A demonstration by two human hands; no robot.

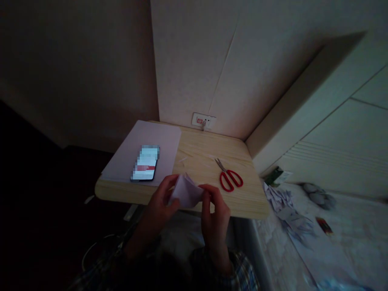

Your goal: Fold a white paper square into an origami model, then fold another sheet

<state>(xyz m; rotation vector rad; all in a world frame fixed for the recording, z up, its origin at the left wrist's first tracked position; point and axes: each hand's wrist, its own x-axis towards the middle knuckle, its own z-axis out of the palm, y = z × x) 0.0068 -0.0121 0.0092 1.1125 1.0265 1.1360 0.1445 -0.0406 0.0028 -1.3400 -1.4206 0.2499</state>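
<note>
A small folded piece of white paper (187,193) is held between my two hands, just over the near edge of the wooden table (200,145). My left hand (165,200) grips its left side, with the thumb in front and fingers behind. At its right corner, my right hand (214,206) pinches the paper between thumb and fingers. Red-handled scissors (227,174) lie on the table to the right, blades pointing away and slightly left. To the left, a phone (146,163) with a lit, blurred screen rests on a stack of white paper sheets (165,141).
Thin paper scraps (183,159) lie on the tabletop. A wall socket (204,121) with something plugged in sits just behind the table. On the right, a bed (357,226) holds crumpled papers (295,218) and a grey rounded object (318,195). A pale cable (91,248) hangs at lower left.
</note>
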